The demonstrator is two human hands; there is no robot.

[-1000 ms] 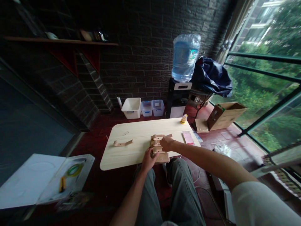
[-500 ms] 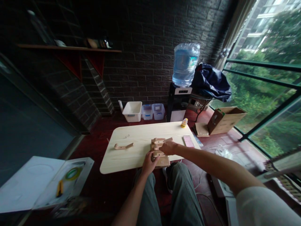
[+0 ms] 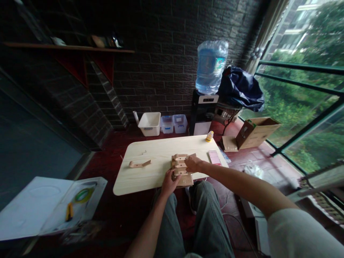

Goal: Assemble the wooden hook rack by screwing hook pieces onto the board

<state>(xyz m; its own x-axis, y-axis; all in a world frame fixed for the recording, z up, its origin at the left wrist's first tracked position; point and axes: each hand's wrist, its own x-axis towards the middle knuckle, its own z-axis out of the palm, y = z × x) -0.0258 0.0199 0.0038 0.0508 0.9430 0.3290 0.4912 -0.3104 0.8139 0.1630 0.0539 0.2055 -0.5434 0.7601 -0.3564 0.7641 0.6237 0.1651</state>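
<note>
Wooden pieces (image 3: pixel 178 165), white case (image 3: pixel 55 206) holding green coil (image 3: pixel 79 197)

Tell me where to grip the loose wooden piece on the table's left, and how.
Pinch the loose wooden piece by its straight middle, from above, across its narrow width; its curled left end and angled right end would probably make less steady grips.

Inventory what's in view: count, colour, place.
Table: 1, pale, centre
Board: 1, brown, table's near edge
Hooked pieces: 4, tan, three on board, one table left
Bottle: 1, yellow, table's far right
Flat item: 1, pink, table right
Bins: 3, white and clear, by wall
Dispenser: 1, black, by wall
Jug: 1, blue, atop dispenser
Carton: 1, brown, right floor
Case: 1, white, left floor
Left hand: 1, bare, board's left
Right hand: 1, bare, board's right
</note>
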